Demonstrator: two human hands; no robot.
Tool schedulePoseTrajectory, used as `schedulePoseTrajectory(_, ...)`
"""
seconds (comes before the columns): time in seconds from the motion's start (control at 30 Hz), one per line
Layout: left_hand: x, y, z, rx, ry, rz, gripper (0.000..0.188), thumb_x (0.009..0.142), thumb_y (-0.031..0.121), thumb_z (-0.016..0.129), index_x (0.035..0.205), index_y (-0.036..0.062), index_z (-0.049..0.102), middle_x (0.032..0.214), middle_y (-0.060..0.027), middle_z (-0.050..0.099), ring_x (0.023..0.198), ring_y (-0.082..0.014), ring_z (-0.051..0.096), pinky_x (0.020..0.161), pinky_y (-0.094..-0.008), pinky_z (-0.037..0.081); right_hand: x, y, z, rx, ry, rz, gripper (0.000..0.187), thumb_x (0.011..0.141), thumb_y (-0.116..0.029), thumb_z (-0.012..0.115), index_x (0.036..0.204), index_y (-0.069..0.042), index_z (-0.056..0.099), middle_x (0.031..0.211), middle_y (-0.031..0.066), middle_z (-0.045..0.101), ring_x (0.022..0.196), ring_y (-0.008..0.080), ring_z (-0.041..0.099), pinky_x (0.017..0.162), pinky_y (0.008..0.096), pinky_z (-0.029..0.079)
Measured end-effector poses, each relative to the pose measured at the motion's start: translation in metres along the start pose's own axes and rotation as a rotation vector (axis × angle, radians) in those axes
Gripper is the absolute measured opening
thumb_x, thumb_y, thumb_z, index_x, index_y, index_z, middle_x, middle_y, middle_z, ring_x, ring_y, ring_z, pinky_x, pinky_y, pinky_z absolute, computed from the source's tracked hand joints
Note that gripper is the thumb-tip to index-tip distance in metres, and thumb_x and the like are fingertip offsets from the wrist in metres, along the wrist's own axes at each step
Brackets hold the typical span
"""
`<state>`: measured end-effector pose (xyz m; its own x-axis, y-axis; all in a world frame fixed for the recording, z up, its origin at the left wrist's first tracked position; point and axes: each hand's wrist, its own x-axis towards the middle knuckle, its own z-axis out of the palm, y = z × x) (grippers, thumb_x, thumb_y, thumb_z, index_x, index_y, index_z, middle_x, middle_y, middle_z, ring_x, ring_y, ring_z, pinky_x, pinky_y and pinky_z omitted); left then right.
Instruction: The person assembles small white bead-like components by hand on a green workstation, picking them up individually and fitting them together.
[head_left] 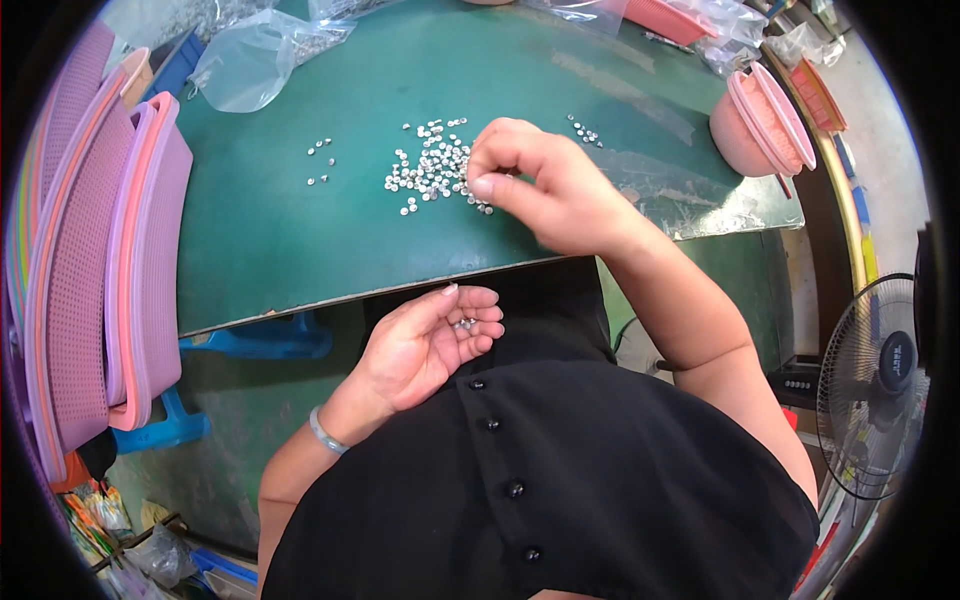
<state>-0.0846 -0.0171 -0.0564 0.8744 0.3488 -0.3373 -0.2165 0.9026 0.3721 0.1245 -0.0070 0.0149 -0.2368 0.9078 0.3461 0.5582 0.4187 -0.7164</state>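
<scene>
A loose pile of small round silvery-white pieces (432, 168) lies on the green tabletop (300, 235); they look like tiny metal studs or rhinestones, too small to name surely. My right hand (560, 190) is over the pile's right side, its thumb and forefinger closed in a pinch; whatever is between them is hidden. Below the table's near edge, my left hand (420, 345) is cupped palm up with its fingers curled. A few small silvery pieces (465, 323) rest in it against the fingers.
Stacked pink and purple plastic baskets (150, 250) stand at the left. A clear plastic bag (245, 70) lies at the far left of the table, a pink round basket (760, 120) at its right edge. A fan (890, 365) stands at right; a blue stool (265, 338) sits below.
</scene>
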Motion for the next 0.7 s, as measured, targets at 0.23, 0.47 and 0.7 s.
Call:
schedulePoseTrajectory(0.23, 0.001, -0.001, 0.0, 0.013, -0.006, -0.01, 0.034, 0.097, 0.023, 0.039, 0.108, -0.0048, 0.054, 0.099, -0.0134, 0.059, 0.089, -0.0213, 0.058, 0.081, -0.0326, 0.047, -0.009, 0.0, -0.005, 1.199, 0.012, 0.331, 0.013, 0.087, -0.015, 0.058, 0.087, -0.002, 0.058, 0.092, 0.007, 0.055, 0.08, 0.0133, 0.052, 0.072, 0.0267, 0.04)
schedulePoseTrajectory(0.47, 0.002, -0.004, -0.002, 0.007, -0.022, -0.012, 0.036, 0.097, 0.025, 0.037, 0.11, -0.0048, 0.053, 0.1, -0.0145, 0.061, 0.09, -0.0233, 0.06, 0.081, -0.0327, 0.049, -0.015, 0.001, 0.001, 1.361, 0.085, 0.365, 0.011, 0.087, -0.011, 0.057, 0.085, -0.001, 0.059, 0.083, 0.0059, 0.059, 0.074, 0.0138, 0.053, 0.068, 0.0263, 0.042)
schedulePoseTrajectory(0.7, 0.003, -0.003, 0.003, -0.033, -0.071, -0.028, 0.036, 0.097, 0.026, 0.037, 0.109, -0.0036, 0.054, 0.101, -0.0133, 0.06, 0.092, -0.0223, 0.058, 0.083, -0.0339, 0.048, -0.032, -0.028, -0.001, 0.536, -0.051, 0.15, 0.01, 0.084, -0.008, 0.058, 0.074, -0.003, 0.056, 0.082, 0.0058, 0.054, 0.084, 0.0173, 0.051, 0.073, 0.0309, 0.041)
